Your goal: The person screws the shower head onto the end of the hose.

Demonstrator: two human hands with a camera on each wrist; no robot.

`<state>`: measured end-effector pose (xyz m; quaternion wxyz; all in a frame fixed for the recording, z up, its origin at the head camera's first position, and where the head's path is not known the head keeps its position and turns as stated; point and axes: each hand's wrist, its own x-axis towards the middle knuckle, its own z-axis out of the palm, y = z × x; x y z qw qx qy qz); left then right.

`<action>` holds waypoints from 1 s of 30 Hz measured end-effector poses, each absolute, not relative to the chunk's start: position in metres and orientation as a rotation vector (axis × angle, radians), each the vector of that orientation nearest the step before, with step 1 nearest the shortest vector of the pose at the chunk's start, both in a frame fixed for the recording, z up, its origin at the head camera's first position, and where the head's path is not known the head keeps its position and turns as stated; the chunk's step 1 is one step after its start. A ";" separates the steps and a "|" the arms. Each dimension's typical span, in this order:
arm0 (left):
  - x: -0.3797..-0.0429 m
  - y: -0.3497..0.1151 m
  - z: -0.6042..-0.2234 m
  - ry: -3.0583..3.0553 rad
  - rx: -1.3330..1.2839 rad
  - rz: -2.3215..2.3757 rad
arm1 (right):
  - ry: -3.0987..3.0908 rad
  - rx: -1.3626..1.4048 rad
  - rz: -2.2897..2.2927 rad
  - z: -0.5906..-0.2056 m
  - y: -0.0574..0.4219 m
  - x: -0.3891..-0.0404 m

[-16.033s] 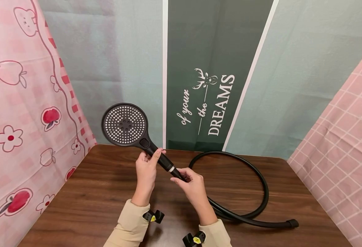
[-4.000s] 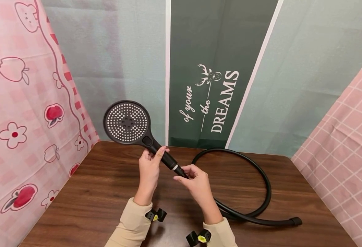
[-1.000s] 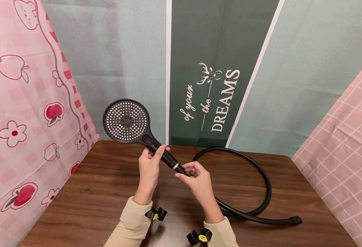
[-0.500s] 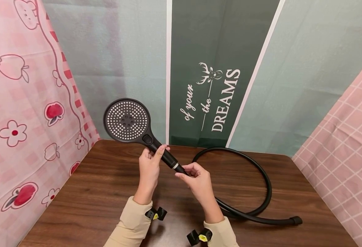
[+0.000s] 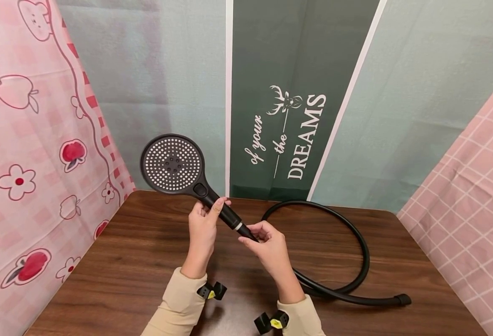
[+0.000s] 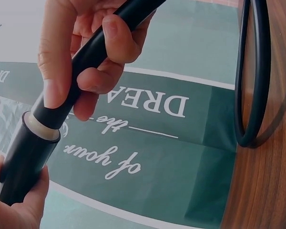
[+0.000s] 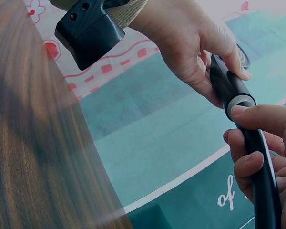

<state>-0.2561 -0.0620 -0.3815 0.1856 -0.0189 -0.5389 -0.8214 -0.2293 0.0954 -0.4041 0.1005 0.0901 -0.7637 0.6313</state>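
Observation:
A black hand shower head (image 5: 172, 164) with white nozzles is held up over the table, its face toward me. My left hand (image 5: 202, 231) grips its handle (image 5: 229, 217). My right hand (image 5: 271, 245) pinches the black end of a shower hose (image 6: 93, 55), in line with the handle's lower end. A pale ring (image 6: 42, 128) shows between handle and hose end. In the right wrist view, my right thumb lies across the joint by this ring (image 7: 240, 100). Whether threads are engaged is hidden.
The rest of the hose (image 5: 366, 254) loops on the wooden table (image 5: 116, 275) at the right, its other end (image 5: 403, 299) toward the right edge. Fabric hangs round the table: green (image 5: 267, 56) behind, pink (image 5: 32, 140) left and pink check (image 5: 469, 186) right.
Shower head, left hand and hose loop keep nearly the same places throughout, with a slight shift of the view. The right hand's fingers have moved slightly on the hose end.

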 end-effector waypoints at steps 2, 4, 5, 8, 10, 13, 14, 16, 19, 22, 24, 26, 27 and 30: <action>-0.256 -0.062 -0.381 -1.517 -0.053 -2.316 | -2.260 0.262 1.861 -0.404 0.095 -0.229; -0.256 -0.062 -0.381 -1.518 -0.053 -2.314 | -2.265 0.256 1.855 -0.404 0.095 -0.228; -0.256 -0.063 -0.381 -1.518 -0.053 -2.313 | -2.265 0.255 1.853 -0.403 0.095 -0.228; -0.256 -0.063 -0.381 -1.519 -0.056 -2.310 | -2.267 0.249 1.850 -0.403 0.095 -0.227; -0.256 -0.063 -0.381 -1.519 -0.059 -2.309 | -2.268 0.248 1.851 -0.403 0.095 -0.227; -0.256 -0.063 -0.381 -1.519 -0.060 -2.309 | -2.272 0.246 1.854 -0.404 0.095 -0.227; -0.256 -0.063 -0.381 -1.518 -0.062 -2.311 | -2.272 0.245 1.855 -0.404 0.095 -0.228; -0.256 -0.063 -0.381 -1.515 -0.066 -2.314 | -2.272 0.241 1.860 -0.404 0.095 -0.228; -0.256 -0.064 -0.381 -1.512 -0.076 -2.319 | -2.281 0.233 1.845 -0.405 0.094 -0.229; -0.256 -0.064 -0.381 -1.515 -0.077 -2.323 | -2.297 0.229 1.808 -0.405 0.094 -0.230; -0.255 -0.064 -0.381 -1.519 -0.073 -2.322 | -2.311 0.222 1.792 -0.406 0.094 -0.230; -0.256 -0.065 -0.382 -1.523 -0.071 -2.321 | -2.310 0.219 1.792 -0.406 0.094 -0.230; -0.256 -0.065 -0.382 -1.524 -0.071 -2.320 | -2.307 0.219 1.799 -0.406 0.093 -0.230; -0.257 -0.065 -0.382 -1.519 -0.074 -2.319 | -2.291 0.218 1.833 -0.405 0.093 -0.229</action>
